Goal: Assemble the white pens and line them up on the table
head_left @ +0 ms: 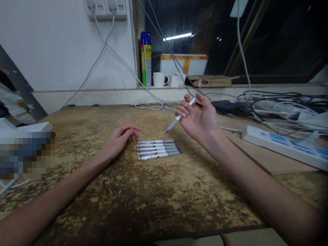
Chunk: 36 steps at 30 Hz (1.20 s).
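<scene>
In my right hand [201, 118] is a white and grey pen [178, 118], raised above the table. The palm is turned up, and the pen slants with its tip down to the left. Several similar pens [159, 149] lie side by side on the worn wooden table [143, 194], their grey grip ends to the right. My left hand [121, 138] rests on the wood just left of that row. Its index finger is stretched out and the others bend loosely, with nothing seen in them.
A white power strip [284, 145] and tangled cables [271, 102] occupy the right side. On the sill stand a spray can [146, 59], a white mug [160, 79] and a cardboard box [214, 82]. A thin cable [153, 104] lies along the back edge. A blurred blue object [28, 152] is at left.
</scene>
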Available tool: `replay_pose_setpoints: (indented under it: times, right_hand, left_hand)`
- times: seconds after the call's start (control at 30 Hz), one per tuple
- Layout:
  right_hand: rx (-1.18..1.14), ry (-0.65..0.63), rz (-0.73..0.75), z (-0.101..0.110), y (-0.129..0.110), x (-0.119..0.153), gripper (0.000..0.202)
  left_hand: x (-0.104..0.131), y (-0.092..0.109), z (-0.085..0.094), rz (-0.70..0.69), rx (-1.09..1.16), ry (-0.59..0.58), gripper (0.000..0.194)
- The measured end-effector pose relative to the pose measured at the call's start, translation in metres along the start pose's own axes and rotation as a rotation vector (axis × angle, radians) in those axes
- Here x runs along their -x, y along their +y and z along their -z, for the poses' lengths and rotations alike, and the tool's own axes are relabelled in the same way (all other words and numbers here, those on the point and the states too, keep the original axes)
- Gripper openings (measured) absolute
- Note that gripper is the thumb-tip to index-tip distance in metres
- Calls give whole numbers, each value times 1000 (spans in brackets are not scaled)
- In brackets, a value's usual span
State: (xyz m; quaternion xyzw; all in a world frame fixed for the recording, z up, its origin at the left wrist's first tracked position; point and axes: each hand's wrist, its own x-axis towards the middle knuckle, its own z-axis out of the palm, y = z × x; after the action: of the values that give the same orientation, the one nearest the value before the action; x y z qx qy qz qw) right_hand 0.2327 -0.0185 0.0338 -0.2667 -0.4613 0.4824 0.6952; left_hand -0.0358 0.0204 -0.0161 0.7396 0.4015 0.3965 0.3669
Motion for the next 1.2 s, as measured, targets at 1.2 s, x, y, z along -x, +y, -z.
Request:
replay_pose_setpoints:
  times: [1.2]
  right_hand:
    - [90,-112,26,-14,-10,6,26]
  left_hand:
    - [1,2,-1,-4,-68,-28,25]
